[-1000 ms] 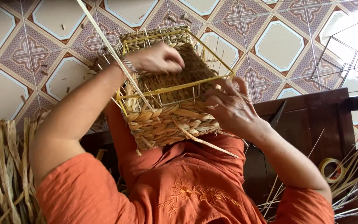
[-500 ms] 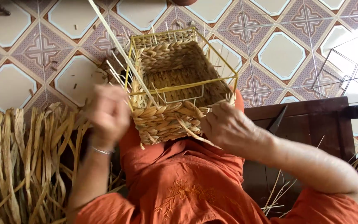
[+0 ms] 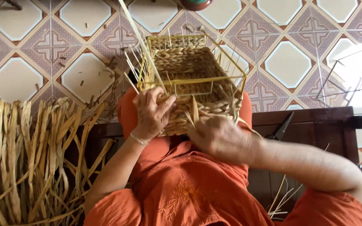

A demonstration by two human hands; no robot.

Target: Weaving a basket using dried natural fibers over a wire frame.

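Your left hand has come back from the pile of dried strands at your side and now presses against the near wall of the half-woven basket, its fingers closed on the braided weave. Your right hand, blurred with motion, has dropped to the lower near edge, fingers curled around a loose strand. The basket rests on your lap over its yellow wire frame, so weaving resumes along the near wall.
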